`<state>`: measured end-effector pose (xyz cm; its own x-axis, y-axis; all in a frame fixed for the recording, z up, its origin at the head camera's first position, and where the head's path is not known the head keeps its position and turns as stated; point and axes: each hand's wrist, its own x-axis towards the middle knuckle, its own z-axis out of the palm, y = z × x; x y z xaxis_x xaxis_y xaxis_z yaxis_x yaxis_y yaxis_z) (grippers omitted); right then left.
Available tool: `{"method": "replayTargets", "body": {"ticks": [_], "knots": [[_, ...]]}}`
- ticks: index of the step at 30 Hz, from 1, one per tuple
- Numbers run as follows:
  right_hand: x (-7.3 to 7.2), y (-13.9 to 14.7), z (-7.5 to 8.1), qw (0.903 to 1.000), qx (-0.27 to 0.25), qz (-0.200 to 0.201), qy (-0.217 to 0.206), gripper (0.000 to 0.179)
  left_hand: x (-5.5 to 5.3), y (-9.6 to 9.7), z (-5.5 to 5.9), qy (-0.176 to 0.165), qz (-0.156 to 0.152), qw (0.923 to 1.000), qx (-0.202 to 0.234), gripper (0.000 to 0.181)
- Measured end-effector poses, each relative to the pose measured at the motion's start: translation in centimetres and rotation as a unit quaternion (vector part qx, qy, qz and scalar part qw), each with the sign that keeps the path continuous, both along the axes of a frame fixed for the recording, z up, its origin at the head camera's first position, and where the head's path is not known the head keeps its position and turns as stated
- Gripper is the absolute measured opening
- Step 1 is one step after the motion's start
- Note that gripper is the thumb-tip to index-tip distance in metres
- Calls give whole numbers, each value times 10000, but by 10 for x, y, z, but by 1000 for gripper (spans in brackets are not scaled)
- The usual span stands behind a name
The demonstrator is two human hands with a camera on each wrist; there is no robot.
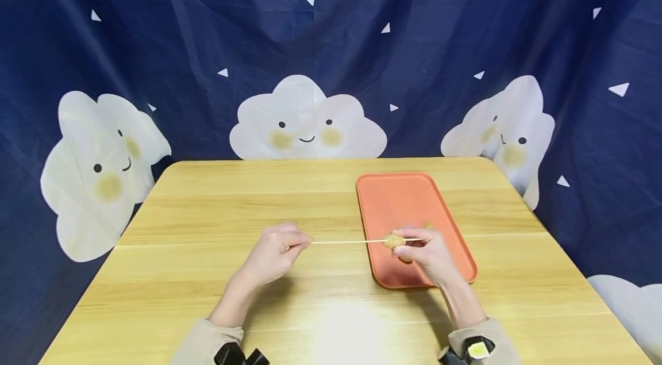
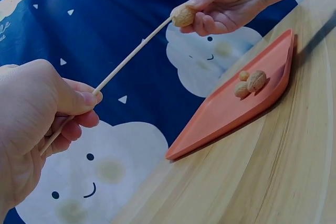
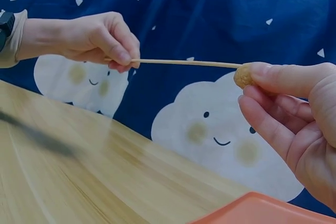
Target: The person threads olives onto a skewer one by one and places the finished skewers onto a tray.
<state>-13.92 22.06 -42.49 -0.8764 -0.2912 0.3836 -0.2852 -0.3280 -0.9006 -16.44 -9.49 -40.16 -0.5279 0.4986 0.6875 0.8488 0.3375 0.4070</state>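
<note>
Level above the table, a thin wooden skewer (image 1: 346, 242) runs between the two hands. My left hand (image 1: 276, 253) pinches one end between thumb and fingers; in the left wrist view its tail (image 2: 51, 142) passes under the palm. A tan, rough-skinned ball (image 3: 243, 76) sits on the skewer near the other end. My right hand (image 1: 431, 254) grips this ball with thumb and fingertips, over the orange tray (image 1: 395, 198). In the head view a short piece of skewer shows beyond the ball. Several similar balls (image 2: 256, 81) of differing size lie on the tray, partly hidden by the right hand in the head view.
The wooden table (image 1: 233, 198) carries the tray right of its middle. A dark blue curtain (image 1: 331, 26) with white clouds hangs behind the table and at both sides.
</note>
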Motion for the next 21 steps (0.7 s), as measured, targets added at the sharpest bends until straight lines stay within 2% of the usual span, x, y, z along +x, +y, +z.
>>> {"method": "replayTargets", "body": {"ticks": [9,21], "knots": [[-1,-6,0,9988,312,-330,-191,40,1,2,-2,-301,120,9994,72,13],[-5,-13,-1,9976,497,-447,-176,40,2,4,-1,-436,202,9988,96,13]]}}
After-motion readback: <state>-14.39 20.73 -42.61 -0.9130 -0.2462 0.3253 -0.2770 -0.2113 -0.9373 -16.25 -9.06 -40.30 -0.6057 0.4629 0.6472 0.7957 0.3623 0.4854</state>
